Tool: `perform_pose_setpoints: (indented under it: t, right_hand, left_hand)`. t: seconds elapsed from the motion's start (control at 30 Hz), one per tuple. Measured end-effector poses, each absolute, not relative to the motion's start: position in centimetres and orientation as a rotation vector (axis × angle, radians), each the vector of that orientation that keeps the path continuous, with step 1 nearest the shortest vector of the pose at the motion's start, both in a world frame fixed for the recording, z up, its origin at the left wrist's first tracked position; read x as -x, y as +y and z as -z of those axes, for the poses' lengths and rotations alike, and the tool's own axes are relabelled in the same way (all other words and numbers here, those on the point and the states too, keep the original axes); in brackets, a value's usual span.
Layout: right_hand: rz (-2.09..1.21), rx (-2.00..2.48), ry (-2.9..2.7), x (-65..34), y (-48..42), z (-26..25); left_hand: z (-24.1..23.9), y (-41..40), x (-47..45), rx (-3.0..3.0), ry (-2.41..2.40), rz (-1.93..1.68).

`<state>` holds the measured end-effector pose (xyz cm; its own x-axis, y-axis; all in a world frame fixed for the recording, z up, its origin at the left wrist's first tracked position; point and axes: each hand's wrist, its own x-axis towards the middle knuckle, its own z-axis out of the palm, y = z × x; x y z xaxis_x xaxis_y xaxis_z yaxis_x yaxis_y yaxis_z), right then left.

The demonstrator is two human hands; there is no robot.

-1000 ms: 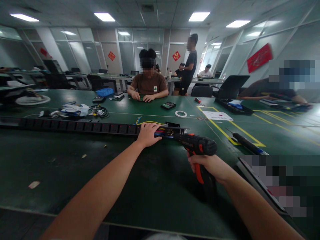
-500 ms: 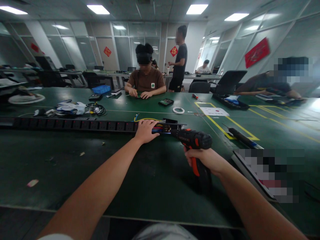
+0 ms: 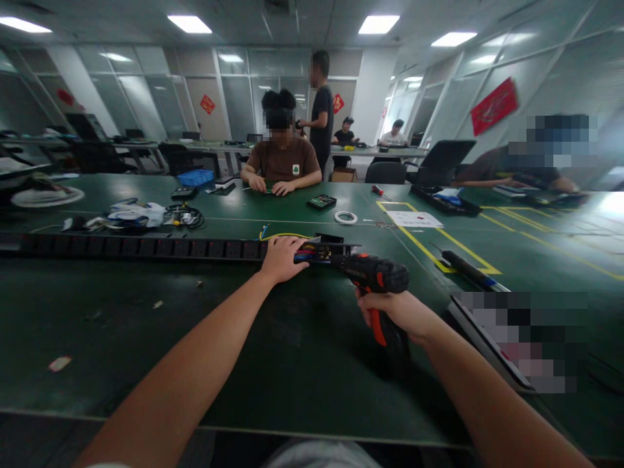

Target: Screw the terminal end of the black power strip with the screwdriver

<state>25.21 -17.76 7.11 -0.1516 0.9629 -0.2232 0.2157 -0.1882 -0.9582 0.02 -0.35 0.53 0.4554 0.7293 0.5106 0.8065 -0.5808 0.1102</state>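
Observation:
A long black power strip [image 3: 160,248] with a row of sockets lies across the table. My left hand [image 3: 283,259] grips it near its right end, fingers over the top and thumb along the near side. Beside that hand the end is open, showing red and blue wires; yellow-green wires [image 3: 280,235] stick out behind. My right hand [image 3: 390,311] is wrapped around the handle of a black and orange cordless drill [image 3: 375,273]. The drill's nose points left at the strip's open end; whether its tip touches a screw is too small to tell.
Behind the strip lie bagged cables [image 3: 136,213], a white ring [image 3: 346,218] and a circuit board [image 3: 322,202]. To the right are a soldering-iron-like tool [image 3: 468,270], a paper sheet [image 3: 414,219], a red screwdriver [image 3: 379,191] and a blurred flat device [image 3: 492,344]. A person [image 3: 283,156] works opposite.
Both hands, the drill and the power strip keep nearly the same positions together. The view has shifted slightly. In the background, the standing person has moved left.

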Motion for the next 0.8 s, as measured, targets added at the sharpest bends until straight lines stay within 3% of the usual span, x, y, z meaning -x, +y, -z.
perform_pose_setpoints:
  t: [0.8]
  right_hand:
    - [-1.429, 1.429, -1.291, -25.32, -17.88, -7.38]
  left_hand:
    - [-0.6, -0.34, -0.04, 2.543, -1.358, 0.782]
